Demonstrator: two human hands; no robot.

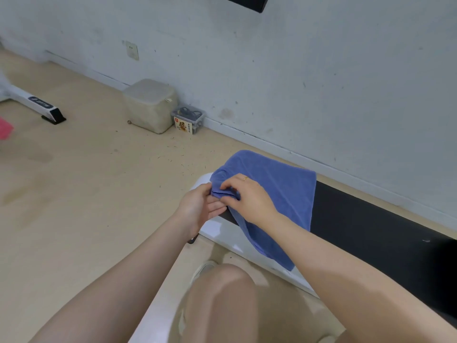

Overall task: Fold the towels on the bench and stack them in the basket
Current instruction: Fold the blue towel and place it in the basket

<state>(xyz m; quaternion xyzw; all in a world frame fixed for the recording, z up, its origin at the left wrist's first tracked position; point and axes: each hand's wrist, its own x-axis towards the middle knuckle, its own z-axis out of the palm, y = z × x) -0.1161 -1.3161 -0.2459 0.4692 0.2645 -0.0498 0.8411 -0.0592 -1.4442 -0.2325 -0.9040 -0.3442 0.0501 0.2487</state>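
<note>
A blue towel point(279, 191) lies over the left end of the black-padded bench point(366, 229), and part of it hangs down over the near side. My left hand point(200, 207) grips the towel's left edge, where the cloth is bunched in layers. Just to the right, my right hand point(247, 196), which wears a ring, pinches the same bunched edge from above. No basket is in view.
The bench's white frame point(217, 231) runs along its near side, with my knee point(222, 293) just in front of it. By the wall stand a beige pouf point(150, 105) and a small clear box point(189, 120). A white equipment foot point(37, 105) lies at far left.
</note>
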